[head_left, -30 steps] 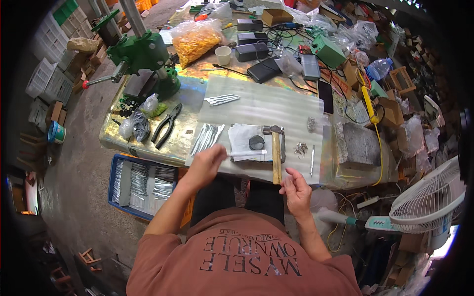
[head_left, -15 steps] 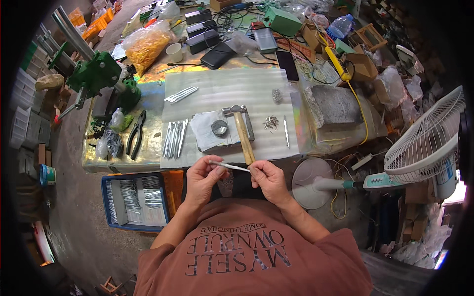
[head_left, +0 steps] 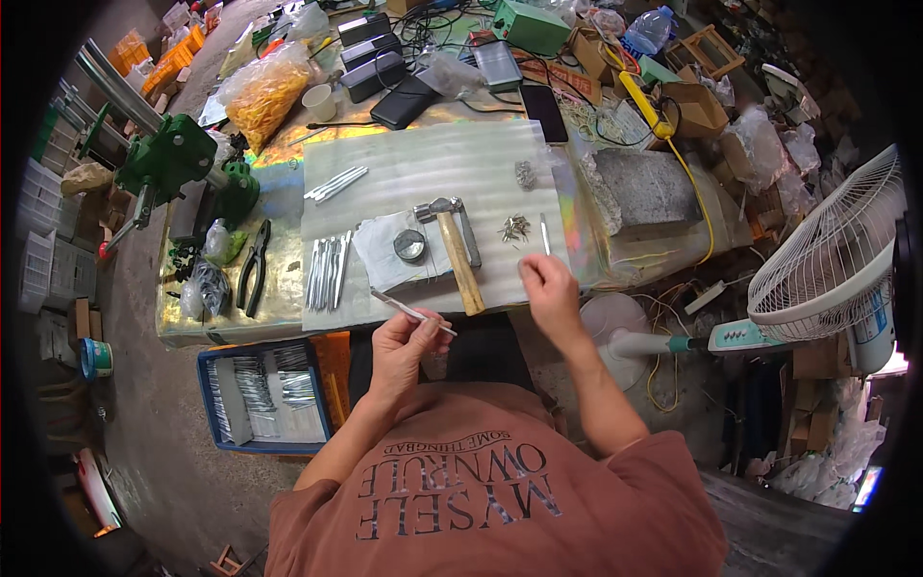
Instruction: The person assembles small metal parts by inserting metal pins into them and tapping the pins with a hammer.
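A slim silvery metal strip [head_left: 411,308] is pinched in the fingers of my left hand [head_left: 404,351], tilted above the table's near edge. My right hand [head_left: 550,288] is over the mat's near right part with its fingers curled in. Just beyond them lies a thin silver rod [head_left: 544,231]; its near end is hidden by the fingers, and I cannot make out whether they grip it. To the left of that hand is a small pile of metal pins [head_left: 515,229]. A hammer [head_left: 460,260] with a wooden handle rests beside a small round dark tin [head_left: 410,246] on a cloth-covered block [head_left: 380,245].
Metal strips lie in a row [head_left: 329,272] and a bundle [head_left: 336,183] on the white mat [head_left: 404,163]. Black pliers [head_left: 254,267] and a green press [head_left: 173,159] stand left. A blue crate [head_left: 264,447] of strips sits below. A fan [head_left: 827,279] stands right.
My right hand has left the strip and moved forward and right to the thin rod by the pins. The left hand keeps the strip, now tilted differently. The view has shifted slightly.
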The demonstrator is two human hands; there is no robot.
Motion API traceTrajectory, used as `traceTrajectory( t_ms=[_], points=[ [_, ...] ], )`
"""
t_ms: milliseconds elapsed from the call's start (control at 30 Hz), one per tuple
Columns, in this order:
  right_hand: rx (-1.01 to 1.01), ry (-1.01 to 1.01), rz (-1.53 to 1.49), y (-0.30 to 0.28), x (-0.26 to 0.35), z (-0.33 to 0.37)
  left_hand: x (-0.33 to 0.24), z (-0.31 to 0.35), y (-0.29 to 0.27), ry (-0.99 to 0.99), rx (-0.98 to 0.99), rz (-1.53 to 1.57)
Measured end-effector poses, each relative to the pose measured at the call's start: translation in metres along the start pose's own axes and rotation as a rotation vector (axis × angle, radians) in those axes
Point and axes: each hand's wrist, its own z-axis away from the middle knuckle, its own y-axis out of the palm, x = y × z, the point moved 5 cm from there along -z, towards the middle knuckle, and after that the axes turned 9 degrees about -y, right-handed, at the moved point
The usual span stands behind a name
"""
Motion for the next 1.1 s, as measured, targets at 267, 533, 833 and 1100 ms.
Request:
traceTrajectory(
  t_ms=[267, 533, 833, 1100],
  points=[
    [0.196, -0.209, 0.547, 0.026, -0.045, -0.032, 0.004, 0.004, -0.008, -0.021, -0.002, -0.023],
    [0.33, -0.142, 0.794, 0.049, -0.05, -0.037, 0.008, 0.003, -0.012, -0.003, -0.002, -0.053],
    [0.232, -0.219, 0.472, 0.024, -0.038, -0.029, 0.009, 0.003, -0.012, -0.029, 0.016, -0.028],
    [0.096, -0.015, -0.092, 0.003, -0.006, 0.0, 0.006, -0.001, -0.008, -0.029, 0.009, -0.015]
  ],
)
